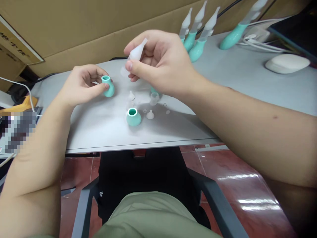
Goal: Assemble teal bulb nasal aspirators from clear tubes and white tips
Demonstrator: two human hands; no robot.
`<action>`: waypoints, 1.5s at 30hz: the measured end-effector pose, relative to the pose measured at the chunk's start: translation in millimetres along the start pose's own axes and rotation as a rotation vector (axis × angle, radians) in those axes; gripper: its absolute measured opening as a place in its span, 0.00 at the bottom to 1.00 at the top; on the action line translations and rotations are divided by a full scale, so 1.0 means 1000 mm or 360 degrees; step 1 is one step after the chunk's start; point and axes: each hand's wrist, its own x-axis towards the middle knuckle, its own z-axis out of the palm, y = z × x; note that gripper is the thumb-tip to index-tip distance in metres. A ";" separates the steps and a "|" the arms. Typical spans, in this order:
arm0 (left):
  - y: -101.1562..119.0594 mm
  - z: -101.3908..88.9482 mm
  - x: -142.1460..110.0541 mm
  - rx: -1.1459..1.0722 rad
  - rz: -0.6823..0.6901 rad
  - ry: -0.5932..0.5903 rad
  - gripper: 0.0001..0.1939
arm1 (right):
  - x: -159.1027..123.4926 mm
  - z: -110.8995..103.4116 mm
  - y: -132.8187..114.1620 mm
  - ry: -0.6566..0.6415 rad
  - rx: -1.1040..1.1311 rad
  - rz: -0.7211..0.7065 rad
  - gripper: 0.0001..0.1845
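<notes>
My left hand [85,84] grips a turquoise rubber bulb [108,87] between thumb and fingers, its round opening facing up. Higher and to the right, my right hand [160,61] pinches a nasal aspirator nozzle [137,53], a white tapered tip on a clear body. The two pieces are apart. Below them on the table stands another turquoise bulb [133,118], open end up. Beside it lie a small white cone-shaped piece [150,114], a second white tip [131,96], a clear cup-like piece [154,98] and several tiny clear rings. Part of another turquoise piece is hidden behind my right wrist.
Several assembled aspirators [198,49] stand at the back right, with one more [234,37] leaning farther right. A white computer mouse [287,63] and white cables [262,48] lie near a dark screen. Cardboard [86,29] walls the back. An orange object [21,105] is at left.
</notes>
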 end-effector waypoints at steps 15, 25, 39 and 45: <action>0.002 -0.003 0.001 0.0359 -0.0263 -0.0012 0.27 | -0.002 -0.006 0.002 -0.0253 0.0021 -0.0043 0.31; -0.004 0.010 -0.010 0.0552 0.0497 0.0540 0.39 | -0.005 -0.007 -0.001 -0.0221 -0.0090 -0.0073 0.32; 0.045 0.039 -0.018 0.0175 0.0160 0.0302 0.23 | -0.018 -0.005 -0.018 -0.0178 -0.0110 0.0141 0.07; 0.046 0.035 -0.018 0.0163 0.0249 0.0214 0.21 | -0.020 -0.004 -0.019 -0.0134 -0.0234 0.0116 0.13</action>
